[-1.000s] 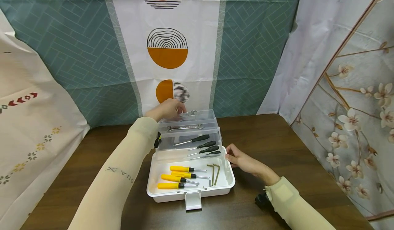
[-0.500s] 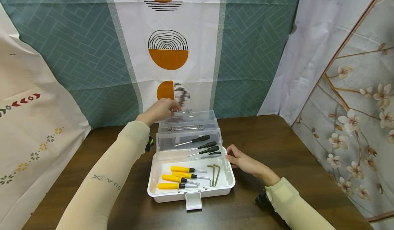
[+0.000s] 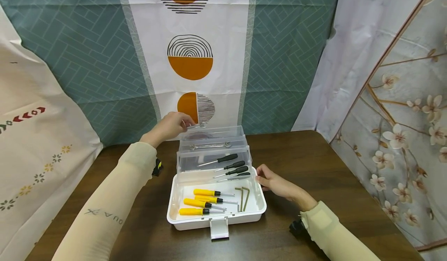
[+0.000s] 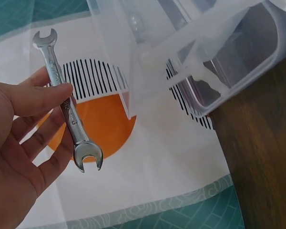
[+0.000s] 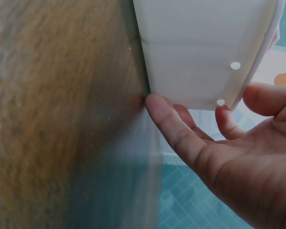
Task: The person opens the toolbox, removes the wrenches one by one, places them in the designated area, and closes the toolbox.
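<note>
In the left wrist view my left hand (image 4: 19, 143) pinches a shiny double open-end wrench (image 4: 69, 112) at its middle, between thumb and fingers. The head view puts this hand above and left of the top clear tray (image 3: 227, 131) of an opened white toolbox (image 3: 193, 225). My right hand (image 3: 277, 183) holds the toolbox at its right rear corner, thumb at the rim and fingers against the outer wall. Another wrench (image 3: 209, 145) lies in the middle tray. Yellow-handled screwdrivers (image 3: 191, 211) and brass-coloured hex keys (image 3: 245, 199) lie in the box bottom.
Several black-handled screwdrivers (image 3: 241, 169) lie around the lowest clear tray (image 3: 188, 161). The front latch (image 3: 219, 230) hangs down toward the dark wooden table (image 3: 286, 234). Behind the table hangs a patterned curtain (image 3: 283, 70), close to the raised trays.
My left hand has moved left, away from the top tray, carrying the wrench with it. The right hand keeps its place on the toolbox.
</note>
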The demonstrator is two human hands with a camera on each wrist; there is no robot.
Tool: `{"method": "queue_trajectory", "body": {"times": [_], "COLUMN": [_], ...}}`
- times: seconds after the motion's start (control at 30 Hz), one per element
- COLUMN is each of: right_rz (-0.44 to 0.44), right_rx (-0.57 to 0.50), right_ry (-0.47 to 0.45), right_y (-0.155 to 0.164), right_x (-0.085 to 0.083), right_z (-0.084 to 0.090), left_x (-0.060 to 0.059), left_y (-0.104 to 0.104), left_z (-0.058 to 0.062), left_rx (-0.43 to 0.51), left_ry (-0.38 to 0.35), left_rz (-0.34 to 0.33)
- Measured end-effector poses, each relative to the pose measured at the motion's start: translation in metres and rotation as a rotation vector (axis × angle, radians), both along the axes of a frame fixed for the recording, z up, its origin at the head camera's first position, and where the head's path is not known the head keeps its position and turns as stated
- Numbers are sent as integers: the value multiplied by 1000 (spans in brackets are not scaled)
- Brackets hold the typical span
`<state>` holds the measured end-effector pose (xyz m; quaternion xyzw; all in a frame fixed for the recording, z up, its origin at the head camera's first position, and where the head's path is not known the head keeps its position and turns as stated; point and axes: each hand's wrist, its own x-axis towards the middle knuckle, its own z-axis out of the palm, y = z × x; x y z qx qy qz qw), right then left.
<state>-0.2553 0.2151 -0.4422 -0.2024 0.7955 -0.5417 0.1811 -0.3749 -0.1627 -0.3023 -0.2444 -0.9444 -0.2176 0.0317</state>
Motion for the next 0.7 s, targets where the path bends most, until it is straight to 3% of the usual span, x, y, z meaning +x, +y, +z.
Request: {"method": "queue_trajectory", "body": {"times": [0.7], "right_rz": [3], "right_rx": [16], "right_ry": [-1], "right_y": [0], "right_x": [0], "right_z": [1], "left_x": [1], "left_y": [-37], "left_z": [-1], "left_rx": [27], "left_ry": [16], "left_rz": [82]}}
